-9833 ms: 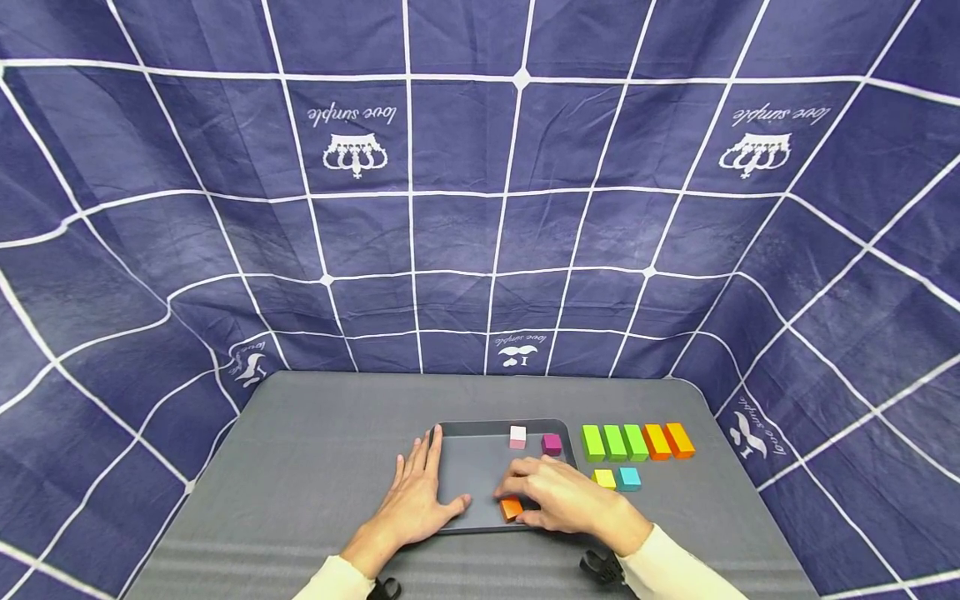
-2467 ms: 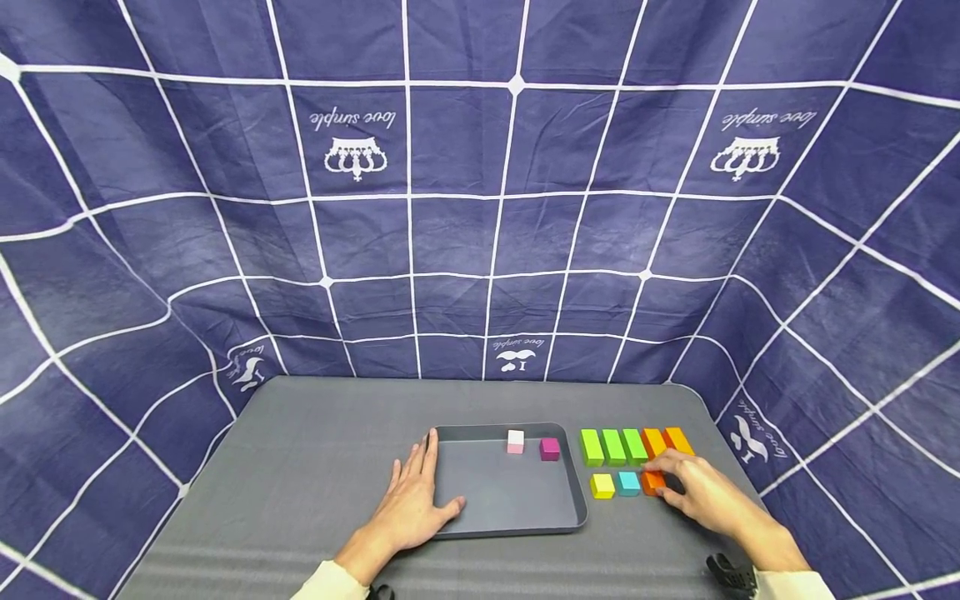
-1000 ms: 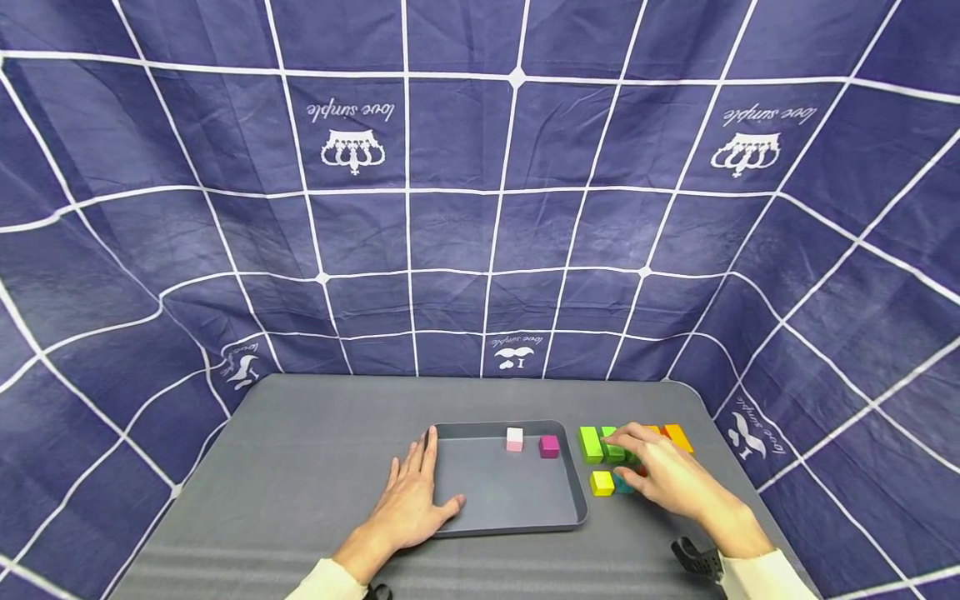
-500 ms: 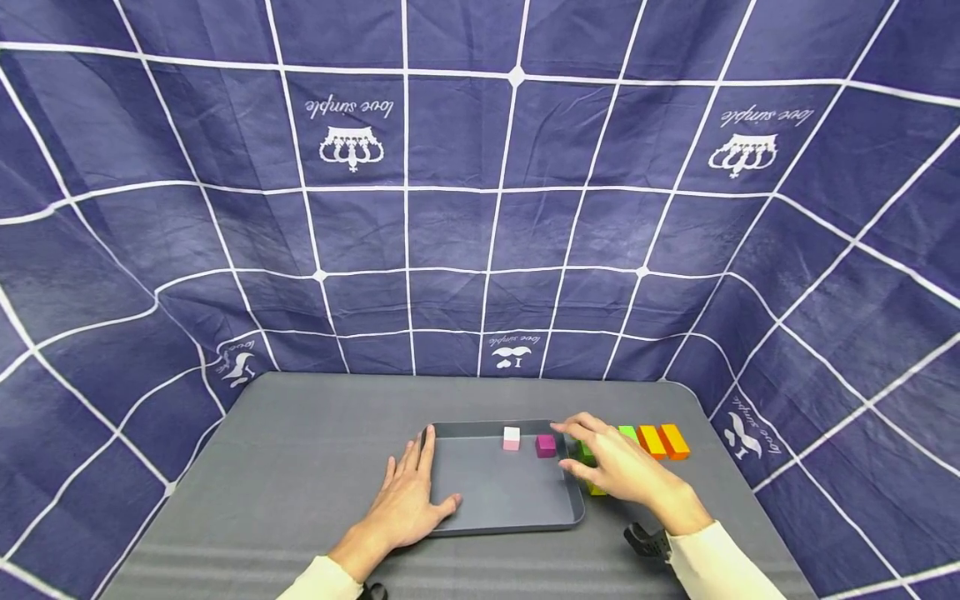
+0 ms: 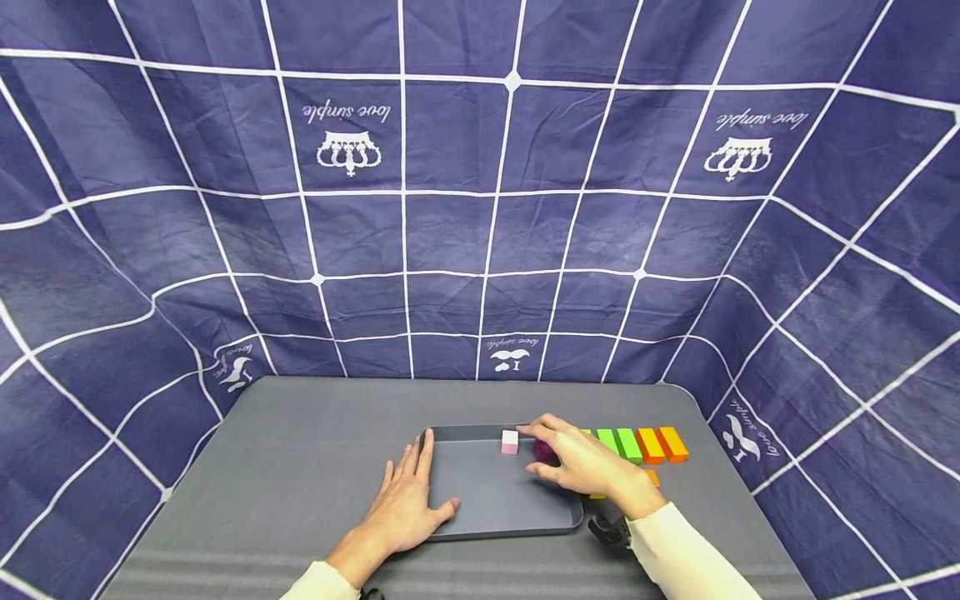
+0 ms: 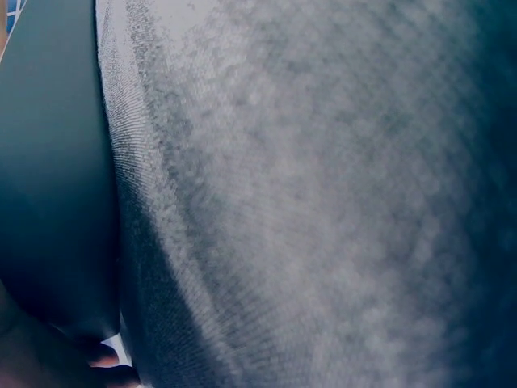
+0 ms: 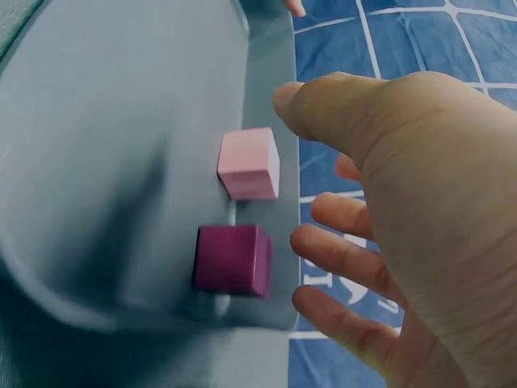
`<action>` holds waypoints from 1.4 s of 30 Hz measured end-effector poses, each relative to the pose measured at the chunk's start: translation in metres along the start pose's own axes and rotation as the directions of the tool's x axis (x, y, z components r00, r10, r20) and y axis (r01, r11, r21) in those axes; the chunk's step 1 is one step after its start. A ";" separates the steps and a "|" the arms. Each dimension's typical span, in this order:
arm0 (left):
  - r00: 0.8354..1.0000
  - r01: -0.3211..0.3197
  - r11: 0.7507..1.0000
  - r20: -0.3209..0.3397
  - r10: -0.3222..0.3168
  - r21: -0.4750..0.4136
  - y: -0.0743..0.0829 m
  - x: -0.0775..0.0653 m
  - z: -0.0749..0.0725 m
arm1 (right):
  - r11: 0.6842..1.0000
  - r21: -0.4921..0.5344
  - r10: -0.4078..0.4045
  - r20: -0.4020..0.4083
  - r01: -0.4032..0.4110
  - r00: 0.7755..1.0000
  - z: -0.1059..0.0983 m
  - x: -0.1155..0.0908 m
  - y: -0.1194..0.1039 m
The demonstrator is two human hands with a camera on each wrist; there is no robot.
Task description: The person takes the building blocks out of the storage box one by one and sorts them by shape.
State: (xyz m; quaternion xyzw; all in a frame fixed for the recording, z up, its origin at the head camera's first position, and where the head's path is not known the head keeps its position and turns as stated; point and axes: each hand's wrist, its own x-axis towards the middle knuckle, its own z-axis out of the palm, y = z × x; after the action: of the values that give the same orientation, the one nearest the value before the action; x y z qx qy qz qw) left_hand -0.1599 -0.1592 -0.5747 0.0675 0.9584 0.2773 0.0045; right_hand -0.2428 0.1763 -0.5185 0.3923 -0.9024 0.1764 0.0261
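A shallow dark grey tray (image 5: pixel 495 504) lies on the table. My left hand (image 5: pixel 403 508) rests at its left edge, fingers spread and straight; the left wrist view catches only some dim fingers beside the tray's wall (image 6: pixel 56 178). Over the tray's right side hovers my right hand (image 5: pixel 581 462), fingers and thumb apart, holding nothing. Beneath it sits a purple cube (image 7: pixel 230 260), partly hidden in the head view. Just left of that stands a pale pink cube (image 5: pixel 509 442), which the right wrist view shows apart from the fingers.
Right of the tray, green blocks (image 5: pixel 628 446) and orange-yellow blocks (image 5: pixel 673 444) stand in a row. An orange cube (image 5: pixel 652 477) and part of a yellow cube (image 5: pixel 597 497) show in front, behind my right arm. Blue cloth (image 5: pixel 450 233) hangs around the table's back and sides.
My right hand took the orange cube from the tray, set it beside the blue cube and let go. It then moved left over the tray. My left hand stayed at the edge.
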 end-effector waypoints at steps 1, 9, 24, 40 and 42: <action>1.000 -0.002 1.000 -0.003 0.002 0.000 0.000 0.000 0.000 | 1.000 0.005 0.002 0.005 -0.002 1.000 0.001 0.002 -0.001; 1.000 0.004 1.000 -0.001 -0.004 0.002 0.000 -0.002 0.000 | 1.000 -0.011 -0.007 0.038 0.007 0.999 0.011 0.018 -0.007; 1.000 0.002 1.000 -0.006 -0.002 0.001 -0.001 -0.002 0.000 | 1.000 0.010 0.013 0.066 -0.014 0.998 0.022 0.031 -0.004; 1.000 -0.005 1.000 -0.017 0.006 0.007 -0.001 -0.001 0.001 | 0.997 0.067 -0.050 0.128 0.042 0.991 0.021 0.036 -0.007; 1.000 -0.006 1.000 -0.018 0.006 0.006 -0.001 -0.001 0.001 | 0.996 0.074 -0.055 0.129 0.046 0.990 0.022 0.037 -0.007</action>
State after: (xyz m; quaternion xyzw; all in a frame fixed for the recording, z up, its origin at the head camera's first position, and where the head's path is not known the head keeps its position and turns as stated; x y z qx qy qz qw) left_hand -0.1592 -0.1599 -0.5764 0.0678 0.9590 0.2750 -0.0049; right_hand -0.2612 0.1390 -0.5300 0.4264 -0.8852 0.1811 -0.0427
